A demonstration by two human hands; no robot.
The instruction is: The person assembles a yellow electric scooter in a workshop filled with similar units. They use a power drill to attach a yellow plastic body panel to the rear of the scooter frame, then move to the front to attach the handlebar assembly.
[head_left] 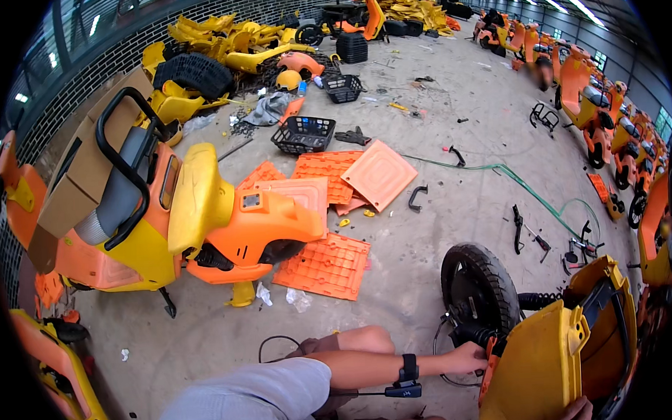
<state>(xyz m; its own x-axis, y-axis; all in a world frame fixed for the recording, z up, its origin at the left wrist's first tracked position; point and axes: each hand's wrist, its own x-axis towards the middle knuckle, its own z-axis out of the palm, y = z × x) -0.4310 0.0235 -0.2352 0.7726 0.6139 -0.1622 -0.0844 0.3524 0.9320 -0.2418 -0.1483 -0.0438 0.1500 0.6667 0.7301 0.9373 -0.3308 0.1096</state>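
Observation:
A scooter with a yellow body shell [533, 355] and a black-tyred wheel [478, 285] is at my lower right. My left hand [465, 359] reaches in beside the black shock absorber [473, 333], its fingers closed at a narrow orange part [490, 373]; what they pinch is hidden. A black cable [438, 347] loops past that hand. At the bottom edge my right hand [577, 410] is partly in view, with its fingers closed round the rim of the yellow shell. A black strap with a small device [407, 376] sits on my left wrist.
An orange-and-yellow scooter [262, 226] stands at left, with a cardboard box [87, 170] on it. Orange panels [325, 268] and a black basket [304, 134] lie beyond. A green hose [509, 173] and a screwdriver [538, 240] lie on the floor. More scooters [580, 90] line the right.

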